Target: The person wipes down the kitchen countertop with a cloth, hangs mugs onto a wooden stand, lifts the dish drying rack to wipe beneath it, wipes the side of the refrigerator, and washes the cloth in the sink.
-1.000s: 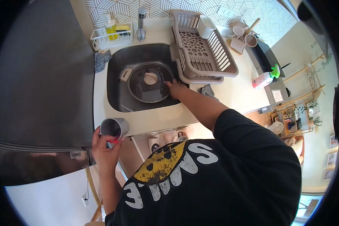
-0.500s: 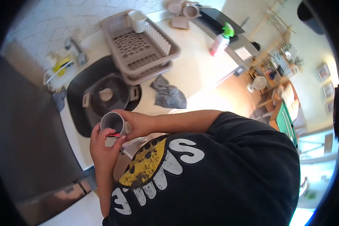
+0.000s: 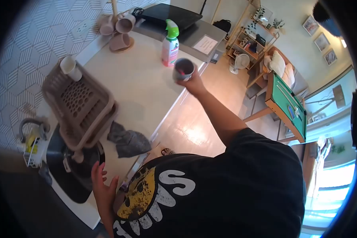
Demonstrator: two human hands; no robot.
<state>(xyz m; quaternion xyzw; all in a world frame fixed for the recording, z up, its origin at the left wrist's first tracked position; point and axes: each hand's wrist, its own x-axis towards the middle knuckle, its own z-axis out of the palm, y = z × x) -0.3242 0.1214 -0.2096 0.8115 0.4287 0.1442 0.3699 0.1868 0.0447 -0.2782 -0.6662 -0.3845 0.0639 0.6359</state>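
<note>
My right hand [image 3: 194, 84], arm stretched out, is closed around a grey cup [image 3: 184, 70] over the far right edge of the counter. Something small and red shows inside the cup, too blurred to name. Just behind the cup stands a spray bottle [image 3: 170, 49] with a green head, upright. My left hand [image 3: 104, 188] holds nothing, its fingers spread beside the dark sink [image 3: 56, 168]. In that sink sits a dark pot [image 3: 85, 168] with light handles, partly hidden by the dish rack.
A taupe dish rack [image 3: 89, 131] with a white cup [image 3: 70, 68] stands beside the sink. A grey cloth [image 3: 129, 141] lies on the counter [image 3: 135, 95]. Mugs [image 3: 125, 23] hang on a stand at the back, near a black flat-topped appliance [image 3: 168, 16].
My right hand has carried the cup from above the sink edge to the far right, near the spray bottle. My left hand has let go of the cup. The view has turned right.
</note>
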